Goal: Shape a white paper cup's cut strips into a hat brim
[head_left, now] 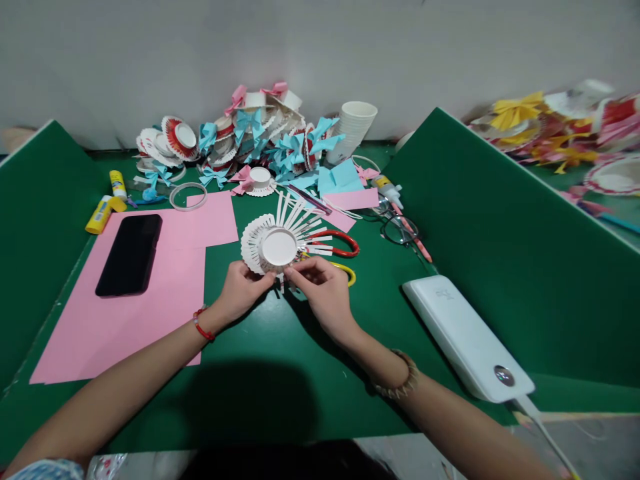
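Both of my hands hold a white paper cup piece [279, 247] whose side is cut into strips that fan outward. On its left the strips are folded into a scalloped rim; toward the top and right they stick out straight. My left hand [243, 288] pinches the lower left edge. My right hand [323, 287] pinches the lower right edge, close to my left fingertips. Scissors with red and yellow handles [350, 244] lie on the green table just behind the piece, partly hidden by the strips and my right hand.
Pink sheets [175, 320] and a black phone [129, 255] lie left, near glue sticks [117, 185]. Finished cup pieces with bows [250, 130] and stacked cups [354, 127] stand behind. Glasses [400, 229] and a white power bank [467, 337] are right, beside a green partition [525, 267].
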A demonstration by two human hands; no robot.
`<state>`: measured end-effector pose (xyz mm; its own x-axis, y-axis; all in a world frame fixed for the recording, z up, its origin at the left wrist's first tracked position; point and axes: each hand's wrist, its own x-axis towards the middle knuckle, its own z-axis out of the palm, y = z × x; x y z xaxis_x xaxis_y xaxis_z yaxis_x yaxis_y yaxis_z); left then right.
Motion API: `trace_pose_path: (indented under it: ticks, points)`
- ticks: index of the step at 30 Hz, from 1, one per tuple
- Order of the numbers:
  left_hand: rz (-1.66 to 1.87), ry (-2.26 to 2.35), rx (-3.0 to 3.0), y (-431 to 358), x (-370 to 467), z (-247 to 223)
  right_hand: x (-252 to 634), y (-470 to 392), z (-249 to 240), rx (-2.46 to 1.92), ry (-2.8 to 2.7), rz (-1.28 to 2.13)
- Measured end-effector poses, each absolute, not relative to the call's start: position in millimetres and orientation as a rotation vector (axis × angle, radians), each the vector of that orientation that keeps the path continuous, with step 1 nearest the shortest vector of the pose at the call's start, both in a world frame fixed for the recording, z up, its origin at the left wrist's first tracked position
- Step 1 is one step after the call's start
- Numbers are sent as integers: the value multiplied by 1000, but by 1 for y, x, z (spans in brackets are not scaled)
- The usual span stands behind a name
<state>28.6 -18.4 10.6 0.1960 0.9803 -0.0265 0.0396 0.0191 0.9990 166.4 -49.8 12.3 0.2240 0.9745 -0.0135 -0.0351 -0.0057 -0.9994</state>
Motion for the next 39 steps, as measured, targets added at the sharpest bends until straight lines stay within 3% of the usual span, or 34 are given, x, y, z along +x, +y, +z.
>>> trace_pose_path:
  ticks: [10,25,34,39]
  points:
    - [983,1060,1281,-20,29,9,166,-46,5,-1214,-742,1166]
    - [1009,1060,1247,-18,30,10,162,-47,11,-1222,-766,1242]
    - [1032,1062,1168,-13,25,2,174,-44,8,-1423,-1085,777]
    - [953,1005,1180,-13,24,0,178,-40,6,-1219,-1148,1062]
